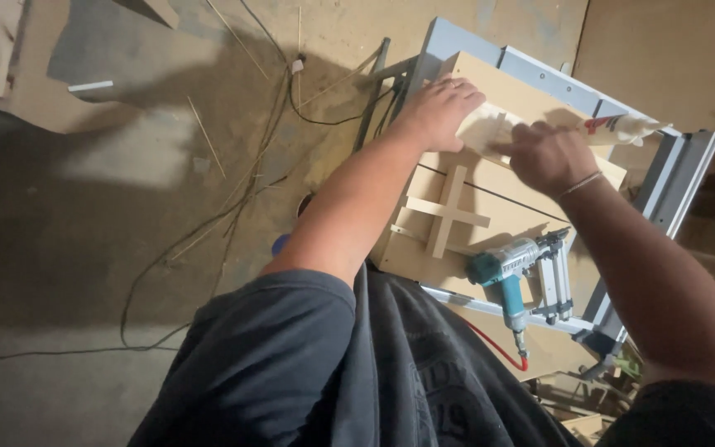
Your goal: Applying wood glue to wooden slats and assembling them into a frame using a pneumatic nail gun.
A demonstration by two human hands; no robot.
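My left hand (440,112) rests flat on a light wooden piece (490,128) at the far side of a wooden board (506,207) on a metal-framed work table (539,79). My right hand (548,156) is closed over the same piece, fingers curled around a thin strip; what it grips is partly hidden. A glue bottle (626,127) lies just beyond the right hand. A wooden cross of two strips (447,213) lies on the board nearer me. A teal nail gun (519,269) lies on the board's near right corner.
A red air hose (498,348) runs from the nail gun. Cables and thin wood slivers (233,190) trail over the concrete floor on the left. Wood panels (10,58) lie at the upper left, and scrap wood (589,418) sits at the lower right.
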